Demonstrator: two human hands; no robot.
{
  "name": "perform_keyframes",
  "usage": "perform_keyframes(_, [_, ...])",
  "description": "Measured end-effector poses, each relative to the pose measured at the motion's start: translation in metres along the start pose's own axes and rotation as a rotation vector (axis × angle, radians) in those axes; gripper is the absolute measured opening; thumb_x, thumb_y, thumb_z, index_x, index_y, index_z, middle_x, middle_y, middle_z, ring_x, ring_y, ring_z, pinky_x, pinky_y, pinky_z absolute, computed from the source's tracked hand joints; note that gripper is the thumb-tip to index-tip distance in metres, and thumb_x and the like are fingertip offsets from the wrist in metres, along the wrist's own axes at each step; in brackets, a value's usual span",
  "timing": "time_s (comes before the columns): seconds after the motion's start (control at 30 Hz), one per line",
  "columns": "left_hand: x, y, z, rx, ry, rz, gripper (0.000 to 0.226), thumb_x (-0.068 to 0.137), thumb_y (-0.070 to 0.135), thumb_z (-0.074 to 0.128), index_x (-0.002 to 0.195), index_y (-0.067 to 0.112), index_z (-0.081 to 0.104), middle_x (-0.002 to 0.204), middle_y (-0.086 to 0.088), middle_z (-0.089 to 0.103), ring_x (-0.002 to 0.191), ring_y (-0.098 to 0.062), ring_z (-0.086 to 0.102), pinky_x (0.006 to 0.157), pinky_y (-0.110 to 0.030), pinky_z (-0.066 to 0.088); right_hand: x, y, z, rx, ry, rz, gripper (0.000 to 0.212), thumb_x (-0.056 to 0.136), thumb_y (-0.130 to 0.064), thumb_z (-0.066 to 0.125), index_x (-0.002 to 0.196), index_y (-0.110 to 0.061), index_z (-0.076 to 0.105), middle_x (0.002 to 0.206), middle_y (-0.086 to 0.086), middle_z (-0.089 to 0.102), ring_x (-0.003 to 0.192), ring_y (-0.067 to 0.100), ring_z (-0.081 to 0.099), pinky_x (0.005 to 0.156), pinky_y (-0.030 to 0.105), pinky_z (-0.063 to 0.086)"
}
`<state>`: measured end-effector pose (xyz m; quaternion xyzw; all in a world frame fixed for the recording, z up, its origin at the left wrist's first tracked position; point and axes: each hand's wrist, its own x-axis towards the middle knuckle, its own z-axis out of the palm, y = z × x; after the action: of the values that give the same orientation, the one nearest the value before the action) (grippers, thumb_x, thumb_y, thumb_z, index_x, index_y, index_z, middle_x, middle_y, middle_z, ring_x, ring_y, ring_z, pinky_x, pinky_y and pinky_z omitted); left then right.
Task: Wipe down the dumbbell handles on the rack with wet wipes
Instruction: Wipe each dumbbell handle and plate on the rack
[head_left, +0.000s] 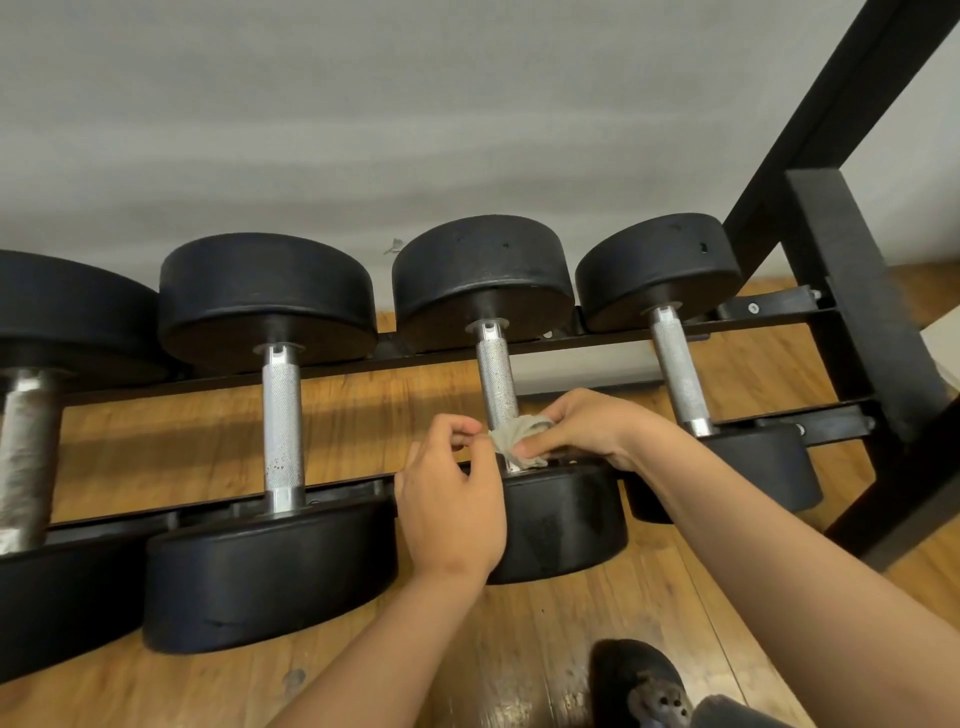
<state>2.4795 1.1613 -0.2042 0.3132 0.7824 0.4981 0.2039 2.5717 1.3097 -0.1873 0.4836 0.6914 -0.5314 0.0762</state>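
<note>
My left hand (452, 499) has its fingers curled, thumb and forefinger pinching one edge of the wipe (511, 435). My right hand (587, 426) curls its fingers over the wipe's other side and presses it against the near end of the handle (496, 374), just above the lower weight. The wipe is crumpled, greyish and limp. The handle is a bright steel rod with fine knurling, on the third dumbbell (483, 275) from the left. Its weights are round, matte black discs. The dumbbell lies across the black metal rack (841, 270), over a wood floor (156, 441).
</note>
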Motion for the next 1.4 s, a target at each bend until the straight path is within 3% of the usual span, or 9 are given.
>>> perform_keyframes(0.23, [0.0, 0.0, 0.0, 0.002, 0.013, 0.015, 0.031, 0.081, 0.047, 0.035, 0.096, 0.033, 0.058, 0.096, 0.014, 0.062, 0.098, -0.012, 0.056, 0.083, -0.04, 0.049, 0.009, -0.004, 0.005, 0.475, 0.112, -0.047, 0.036, 0.075, -0.01, 0.08, 0.108, 0.0, 0.07, 0.1, 0.01, 0.075, 0.094, 0.016, 0.071, 0.095, 0.03, 0.053])
perform_keyframes(0.37, [0.0, 0.001, 0.0, 0.008, 0.016, 0.017, 0.031, 0.083, 0.046, 0.037, 0.098, 0.03, 0.059, 0.096, 0.015, 0.059, 0.097, -0.01, 0.055, 0.087, -0.043, 0.05, 0.024, -0.018, 0.01, 0.624, 0.264, -0.039, 0.046, 0.072, -0.013, 0.083, 0.113, -0.002, 0.066, 0.107, 0.012, 0.072, 0.102, 0.021, 0.068, 0.1, 0.037, 0.05])
perform_keyframes(0.43, [0.001, 0.002, 0.001, 0.009, 0.015, 0.012, 0.031, 0.083, 0.045, 0.037, 0.099, 0.031, 0.059, 0.097, 0.015, 0.059, 0.098, -0.011, 0.055, 0.087, -0.043, 0.05, 0.03, -0.026, 0.011, 0.682, 0.342, -0.078, 0.037, 0.073, -0.014, 0.083, 0.106, -0.006, 0.069, 0.106, 0.011, 0.072, 0.103, 0.023, 0.067, 0.1, 0.039, 0.05])
perform_keyframes(0.57, [0.001, 0.001, 0.001, 0.006, 0.011, 0.009, 0.03, 0.083, 0.046, 0.037, 0.098, 0.032, 0.059, 0.097, 0.015, 0.06, 0.098, -0.01, 0.056, 0.087, -0.042, 0.05, 0.036, -0.034, 0.013, 0.749, 0.462, -0.159, 0.028, 0.076, -0.013, 0.081, 0.102, -0.012, 0.069, 0.109, 0.007, 0.069, 0.108, 0.023, 0.063, 0.1, 0.039, 0.049])
perform_keyframes(0.73, [0.001, -0.002, 0.002, 0.013, 0.011, 0.016, 0.027, 0.082, 0.048, 0.034, 0.092, 0.036, 0.057, 0.091, 0.016, 0.062, 0.095, -0.01, 0.056, 0.085, -0.043, 0.05, 0.041, -0.034, 0.014, 0.76, 0.406, -0.133, 0.023, 0.08, -0.016, 0.078, 0.102, -0.015, 0.071, 0.112, 0.007, 0.069, 0.111, 0.023, 0.062, 0.105, 0.042, 0.046])
perform_keyframes(0.93, [0.001, -0.002, 0.003, 0.026, 0.01, 0.017, 0.029, 0.082, 0.047, 0.034, 0.092, 0.034, 0.058, 0.091, 0.015, 0.063, 0.095, -0.009, 0.057, 0.085, -0.044, 0.05, 0.047, -0.047, 0.016, 0.835, 0.475, -0.123, 0.035, 0.077, -0.013, 0.081, 0.108, -0.003, 0.067, 0.102, 0.011, 0.069, 0.094, 0.02, 0.065, 0.085, 0.031, 0.051])
perform_keyframes(1.07, [0.001, -0.002, 0.003, 0.017, 0.0, 0.016, 0.031, 0.081, 0.047, 0.033, 0.091, 0.034, 0.058, 0.091, 0.014, 0.064, 0.095, -0.011, 0.057, 0.084, -0.044, 0.049, 0.049, -0.048, 0.012, 0.767, 0.408, -0.132, 0.042, 0.075, -0.016, 0.083, 0.109, -0.001, 0.064, 0.105, 0.012, 0.069, 0.098, 0.023, 0.066, 0.091, 0.035, 0.052])
perform_keyframes(1.23, [0.002, -0.003, 0.003, 0.014, 0.005, 0.024, 0.033, 0.079, 0.052, 0.029, 0.089, 0.036, 0.057, 0.088, 0.016, 0.065, 0.093, -0.01, 0.058, 0.084, -0.045, 0.05, 0.051, -0.045, 0.019, 0.898, 0.484, -0.152, 0.017, 0.079, -0.013, 0.08, 0.079, -0.011, 0.062, 0.101, 0.012, 0.069, 0.095, 0.022, 0.064, 0.085, 0.031, 0.052])
perform_keyframes(1.4, [0.002, -0.003, 0.004, 0.016, 0.001, 0.028, 0.03, 0.081, 0.051, 0.031, 0.088, 0.036, 0.056, 0.087, 0.016, 0.065, 0.093, -0.01, 0.058, 0.084, -0.045, 0.05, 0.051, -0.047, 0.022, 0.963, 0.547, -0.135, 0.015, 0.079, -0.011, 0.079, 0.079, -0.009, 0.064, 0.096, 0.01, 0.07, 0.088, 0.018, 0.065, 0.068, 0.023, 0.049])
